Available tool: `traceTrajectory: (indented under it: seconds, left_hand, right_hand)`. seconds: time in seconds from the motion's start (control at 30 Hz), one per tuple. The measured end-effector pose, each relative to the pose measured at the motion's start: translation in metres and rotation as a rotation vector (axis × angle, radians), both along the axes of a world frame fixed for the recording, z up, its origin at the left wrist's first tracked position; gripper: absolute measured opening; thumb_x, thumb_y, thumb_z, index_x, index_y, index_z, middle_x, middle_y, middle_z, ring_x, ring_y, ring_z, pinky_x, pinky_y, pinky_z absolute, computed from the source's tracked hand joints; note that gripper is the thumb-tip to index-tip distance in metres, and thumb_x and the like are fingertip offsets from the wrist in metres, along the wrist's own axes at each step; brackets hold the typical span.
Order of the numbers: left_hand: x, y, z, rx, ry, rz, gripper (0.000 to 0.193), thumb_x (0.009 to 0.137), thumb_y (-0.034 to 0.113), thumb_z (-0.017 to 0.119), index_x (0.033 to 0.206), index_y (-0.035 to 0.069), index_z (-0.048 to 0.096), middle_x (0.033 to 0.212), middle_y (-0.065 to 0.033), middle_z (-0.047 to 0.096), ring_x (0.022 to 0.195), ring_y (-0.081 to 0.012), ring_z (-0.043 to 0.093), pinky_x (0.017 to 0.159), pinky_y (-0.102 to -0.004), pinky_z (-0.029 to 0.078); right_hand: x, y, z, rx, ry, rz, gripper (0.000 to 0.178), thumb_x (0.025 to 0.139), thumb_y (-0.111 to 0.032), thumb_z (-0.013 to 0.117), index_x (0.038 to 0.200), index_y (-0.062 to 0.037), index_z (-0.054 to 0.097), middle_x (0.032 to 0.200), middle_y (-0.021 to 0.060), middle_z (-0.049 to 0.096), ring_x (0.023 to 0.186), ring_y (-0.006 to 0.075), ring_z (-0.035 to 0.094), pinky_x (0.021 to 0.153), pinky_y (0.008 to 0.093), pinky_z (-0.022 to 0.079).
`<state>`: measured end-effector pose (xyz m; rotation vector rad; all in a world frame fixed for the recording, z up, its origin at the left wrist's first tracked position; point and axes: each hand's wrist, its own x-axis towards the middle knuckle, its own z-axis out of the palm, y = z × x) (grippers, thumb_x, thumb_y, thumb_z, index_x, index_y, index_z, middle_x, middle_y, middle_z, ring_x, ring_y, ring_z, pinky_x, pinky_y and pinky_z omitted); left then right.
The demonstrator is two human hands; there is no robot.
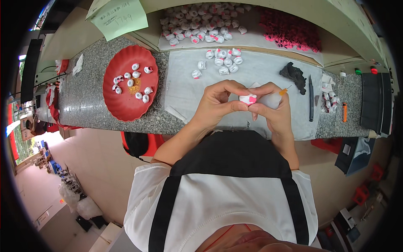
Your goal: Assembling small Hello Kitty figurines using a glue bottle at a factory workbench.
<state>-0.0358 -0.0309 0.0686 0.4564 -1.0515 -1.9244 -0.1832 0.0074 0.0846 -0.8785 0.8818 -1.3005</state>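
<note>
A small white piece with pink marks (247,99) is pinched between the fingertips of both hands above a white sheet (260,69). My left hand (218,103) grips it from the left. My right hand (273,107) grips it from the right and also holds a small translucent bottle with an orange nozzle (275,99). A cluster of similar white and pink pieces (222,61) lies on the sheet just beyond my hands.
A red plate (126,107) with several white pieces sits at the left on the speckled stone counter (84,101). Heaps of white pieces (201,21) and pink parts (289,29) lie further back. A black lump (294,75), a dark pen (311,98) and an orange lighter (344,112) lie at the right.
</note>
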Motion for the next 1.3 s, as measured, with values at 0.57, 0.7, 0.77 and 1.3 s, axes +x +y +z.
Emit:
traceTrajectory:
  seconds: [0.57,0.7,0.77,1.3]
  left_hand:
    - [0.01,-0.008,-0.013,0.284,0.146,0.011,0.024,0.073,0.011,0.057,0.095,0.005,0.047,0.089,-0.0094,0.055,0.091,-0.0191,0.05,0.081,-0.0313,0.038]
    - [0.012,-0.008,-0.009,0.312,0.172,0.032,0.025,0.075,0.01,0.054,0.098,0.005,0.046,0.092,-0.0116,0.054,0.091,-0.0197,0.05,0.082,-0.0311,0.038]
    - [0.014,-0.008,-0.009,0.289,0.179,0.017,0.025,0.076,0.008,0.051,0.1,0.004,0.046,0.096,-0.0116,0.052,0.09,-0.017,0.049,0.08,-0.0308,0.038]
    - [0.098,-0.044,-0.028,-0.806,-1.214,0.774,0.025,0.066,0.002,0.058,0.091,0.001,0.054,0.09,-0.0105,0.055,0.083,-0.0199,0.052,0.072,-0.0264,0.039]
  right_hand:
    - [-0.03,0.003,-0.055,-0.276,1.098,-0.257,0.013,0.067,-0.003,0.059,0.079,-0.0027,0.054,0.079,0.0021,0.054,0.06,0.0062,0.047,0.044,0.0176,0.035]
    - [-0.023,0.01,-0.056,-0.073,0.898,-0.244,0.013,0.068,-0.004,0.058,0.08,-0.003,0.054,0.08,0.0015,0.053,0.059,0.006,0.045,0.045,0.0171,0.035]
    - [-0.018,0.008,-0.049,-0.016,0.765,-0.24,0.012,0.069,-0.004,0.057,0.081,-0.0028,0.054,0.083,0.0011,0.053,0.059,0.0054,0.046,0.045,0.0165,0.035]
    - [-0.016,0.001,-0.045,-0.032,0.761,-0.198,0.016,0.069,-0.005,0.057,0.085,-0.0038,0.054,0.077,-0.0014,0.053,0.055,0.0028,0.04,0.046,0.0161,0.033]
